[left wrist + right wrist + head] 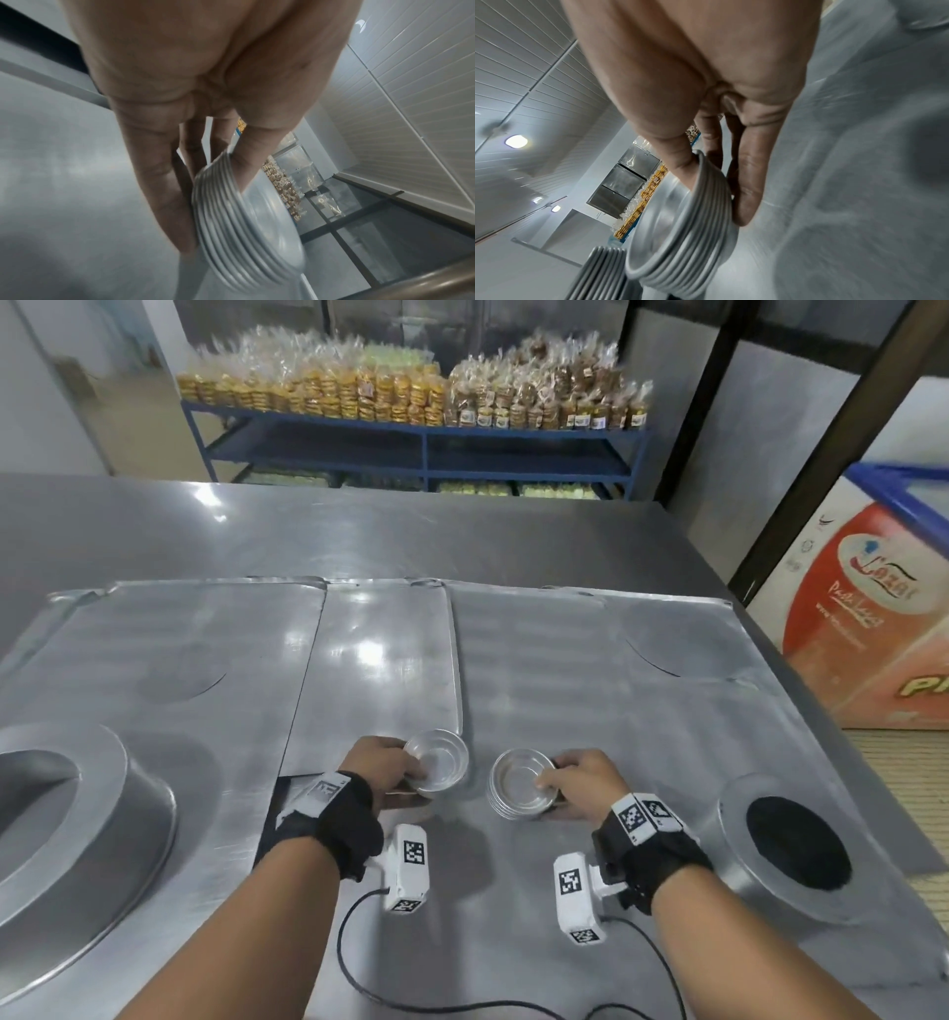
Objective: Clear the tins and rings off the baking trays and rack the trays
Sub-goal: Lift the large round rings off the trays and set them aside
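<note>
Each of my hands holds a nested stack of small round silver tins over the steel baking trays (539, 660). My left hand (382, 765) grips the left stack (437, 762), tilted, thumb on its rim; in the left wrist view its fingers (164, 182) wrap that stack (239, 225). My right hand (577, 780) pinches the right stack (521, 788), thumb inside the rim. The right wrist view shows its fingers (748, 186) round this stack (685, 233), with the other stack (598, 272) beside it.
Flat overlapping trays (169, 660) cover the steel table (359, 531). A large round ring pan (77, 819) sits at the left. A ring (785, 847) with a dark centre lies at the right. A blue shelf of bagged goods (411, 403) stands behind; a freezer (873, 618) at right.
</note>
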